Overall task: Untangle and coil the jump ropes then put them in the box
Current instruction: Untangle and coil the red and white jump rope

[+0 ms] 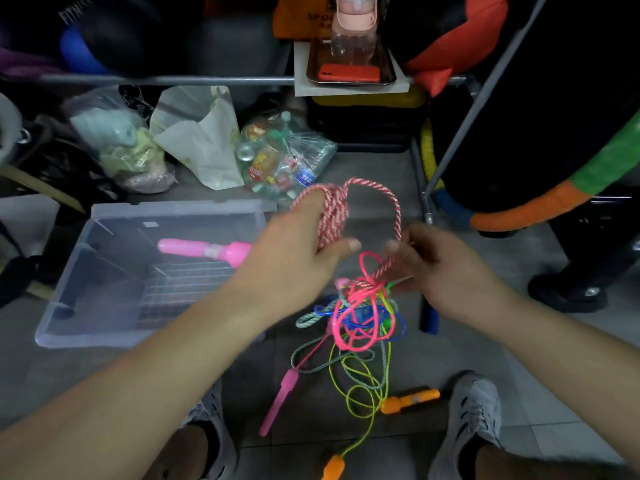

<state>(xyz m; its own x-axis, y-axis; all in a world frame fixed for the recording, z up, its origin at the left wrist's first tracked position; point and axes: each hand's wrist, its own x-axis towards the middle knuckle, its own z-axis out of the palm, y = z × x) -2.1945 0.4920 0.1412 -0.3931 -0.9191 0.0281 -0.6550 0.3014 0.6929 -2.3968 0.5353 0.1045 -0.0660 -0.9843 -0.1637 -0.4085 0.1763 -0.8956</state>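
The left hand [294, 251] is partly buried under the wound red-and-white rope [334, 211]; it covers one end of the pink handle [204, 249] in the clear box [104, 216]; the right hand [429, 265] is motion-blurred, its wrist hiding a blue handle's [429, 317] top; the bottom edge crops an orange handle [333, 467].

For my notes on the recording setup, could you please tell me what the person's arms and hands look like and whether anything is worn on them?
Both arms are bare to the picture's edge, with no sleeves in view. The left hand and right hand wear no gloves, and no watch or bracelet shows at either wrist. The fingers are blurred, so rings cannot be ruled out.
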